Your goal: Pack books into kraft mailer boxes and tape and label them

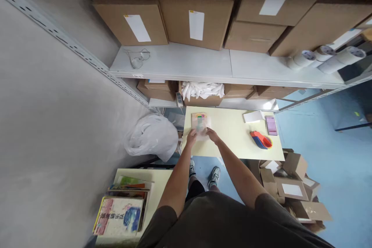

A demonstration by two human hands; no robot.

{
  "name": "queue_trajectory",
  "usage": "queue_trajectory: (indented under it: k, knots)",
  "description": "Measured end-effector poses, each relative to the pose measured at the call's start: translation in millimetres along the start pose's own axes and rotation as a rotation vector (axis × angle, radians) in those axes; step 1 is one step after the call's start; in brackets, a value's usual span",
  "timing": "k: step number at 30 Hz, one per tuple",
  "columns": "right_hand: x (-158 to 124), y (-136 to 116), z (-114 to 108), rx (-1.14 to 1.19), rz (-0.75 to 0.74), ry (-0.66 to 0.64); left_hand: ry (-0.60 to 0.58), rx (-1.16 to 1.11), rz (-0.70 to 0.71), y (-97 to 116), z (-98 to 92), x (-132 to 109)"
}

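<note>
On the pale yellow table (226, 131) lies a flat, book-like item (199, 119) with a pinkish cover and green and orange marks. A translucent plastic bag (201, 136) lies over its near part; whether the item is inside cannot be made out. My left hand (191, 138) is closed on the bag's near left edge. Its right edge is pinched by the fingers of my right hand (213, 135). To the right rests a red and blue tape dispenser (260, 140). Behind it are a white box-like piece (254, 116) and a purple stack (271, 125), blurred out.
Shelving (186, 60) ahead carries cardboard boxes (196, 15), glasses (140, 59) and tape rolls (302, 59). A white plastic bag (152, 135) bulges left of the table. Books (119, 215) sit on a surface behind left. Cardboard boxes (290, 190) pile up on the floor at right.
</note>
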State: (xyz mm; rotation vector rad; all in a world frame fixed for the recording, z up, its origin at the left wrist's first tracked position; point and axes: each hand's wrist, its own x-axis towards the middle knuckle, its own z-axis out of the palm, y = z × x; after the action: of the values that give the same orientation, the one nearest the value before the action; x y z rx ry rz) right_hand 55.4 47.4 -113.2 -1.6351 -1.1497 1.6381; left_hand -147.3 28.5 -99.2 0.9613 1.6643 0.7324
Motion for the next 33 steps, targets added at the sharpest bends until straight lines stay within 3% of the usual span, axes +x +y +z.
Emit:
queue_trajectory:
  k: [3,7,9,12,14,19,25,29,33]
  knots:
    - [26,-17,29,0.135,0.049,-0.026,0.004,0.017,0.053,5,-36.2,39]
    - [54,-38,50,0.174,-0.019,-0.101,0.005,0.034,0.091,17,-65.2,81]
    - [63,-47,56,0.093,-0.005,-0.024,-0.008,0.055,0.105,22,-73.5,90]
    - [64,-56,57,-0.111,-0.009,0.168,-0.003,0.077,0.142,25,-83.5,84]
    - [54,-59,53,-0.218,-0.059,0.222,0.021,0.078,0.192,25,-89.8,71]
    - [7,-62,36,-0.327,-0.198,0.208,0.119,0.068,0.270,30,-102.0,28]
    - [-51,-81,11,-0.363,-0.407,0.189,0.207,0.119,0.366,71,-105.5,-38]
    - [-87,-101,-13,-0.388,-0.541,0.136,0.331,0.126,0.391,99,-93.9,-96]
    - [-117,-102,-34,-0.395,-0.635,0.054,0.427,0.141,0.368,94,-63.7,-157]
